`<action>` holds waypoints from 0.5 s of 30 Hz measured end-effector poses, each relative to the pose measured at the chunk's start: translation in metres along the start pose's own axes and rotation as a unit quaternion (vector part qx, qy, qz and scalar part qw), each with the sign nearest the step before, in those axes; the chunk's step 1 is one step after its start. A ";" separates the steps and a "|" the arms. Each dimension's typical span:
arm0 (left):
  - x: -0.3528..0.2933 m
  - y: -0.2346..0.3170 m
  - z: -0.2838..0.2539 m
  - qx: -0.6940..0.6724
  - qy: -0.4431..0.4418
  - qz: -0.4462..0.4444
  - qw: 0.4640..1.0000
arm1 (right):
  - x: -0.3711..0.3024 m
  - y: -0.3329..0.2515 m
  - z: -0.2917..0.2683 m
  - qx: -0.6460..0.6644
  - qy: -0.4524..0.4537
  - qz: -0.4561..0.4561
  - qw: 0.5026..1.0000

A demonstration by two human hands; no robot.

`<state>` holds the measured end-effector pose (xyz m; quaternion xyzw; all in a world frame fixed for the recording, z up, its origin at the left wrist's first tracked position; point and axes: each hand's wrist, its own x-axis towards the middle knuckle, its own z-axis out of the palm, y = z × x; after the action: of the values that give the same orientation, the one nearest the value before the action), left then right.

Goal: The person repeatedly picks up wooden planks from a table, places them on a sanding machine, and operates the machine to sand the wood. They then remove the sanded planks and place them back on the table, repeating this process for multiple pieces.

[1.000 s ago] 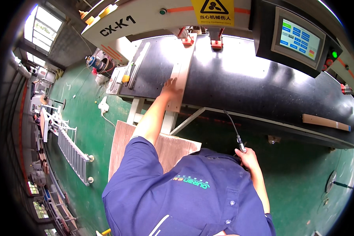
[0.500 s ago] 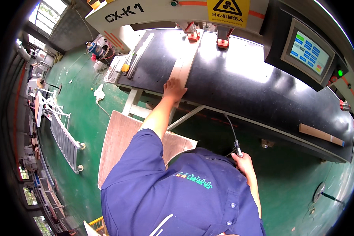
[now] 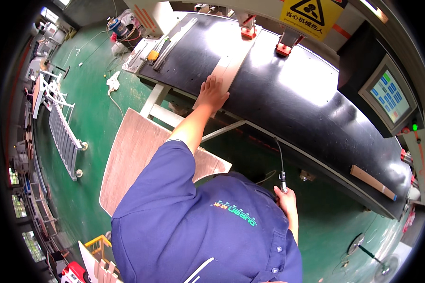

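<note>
My left hand (image 3: 213,95) lies flat with fingers stretched over the near end of a pale wooden board (image 3: 231,63). The board rests lengthwise across the black machine table (image 3: 269,94), its far end by a red clamp foot (image 3: 248,32). Low beside the table's front edge, my right hand (image 3: 287,202) is closed around a slim black-and-silver tool (image 3: 282,179) with a thin black hose running up from it. Its exact kind is unclear, and part of that hand is hidden by its own fingers and my shirt.
A second red clamp foot (image 3: 283,49) hangs right of the board. Metal rails (image 3: 174,42) lie at the table's left end. A brown strip (image 3: 373,182) sits at the right. A control screen (image 3: 389,96) overhangs the table. A curved wooden panel (image 3: 132,155) stands by my left arm.
The whole view has turned and shifted. My left hand's fingers, blurred before, now show sharply on the board. My right hand keeps its hold on the black-and-silver tool.
</note>
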<state>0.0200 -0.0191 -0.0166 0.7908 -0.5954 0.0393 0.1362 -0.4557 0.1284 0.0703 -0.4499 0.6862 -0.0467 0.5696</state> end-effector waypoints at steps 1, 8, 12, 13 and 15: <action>-0.002 0.000 0.001 0.000 0.000 0.000 1.000 | 0.001 -0.003 -0.001 -0.002 -0.002 0.002 1.000; 0.000 0.002 -0.006 -0.001 -0.015 -0.006 1.000 | 0.005 -0.012 0.002 -0.031 -0.012 -0.010 0.999; 0.002 0.004 -0.014 -0.012 -0.033 -0.008 0.999 | 0.009 -0.007 0.001 -0.025 0.000 -0.008 1.000; 0.001 0.004 -0.014 -0.013 -0.037 -0.010 0.999 | 0.008 -0.010 0.001 -0.024 0.002 -0.007 1.000; 0.003 0.004 -0.012 -0.007 -0.038 -0.010 0.999 | 0.008 -0.010 0.001 -0.025 0.002 -0.008 1.000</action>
<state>0.0183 -0.0194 -0.0037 0.7967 -0.5926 0.0035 0.1190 -0.4486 0.1175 0.0702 -0.4696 0.6845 -0.0350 0.5565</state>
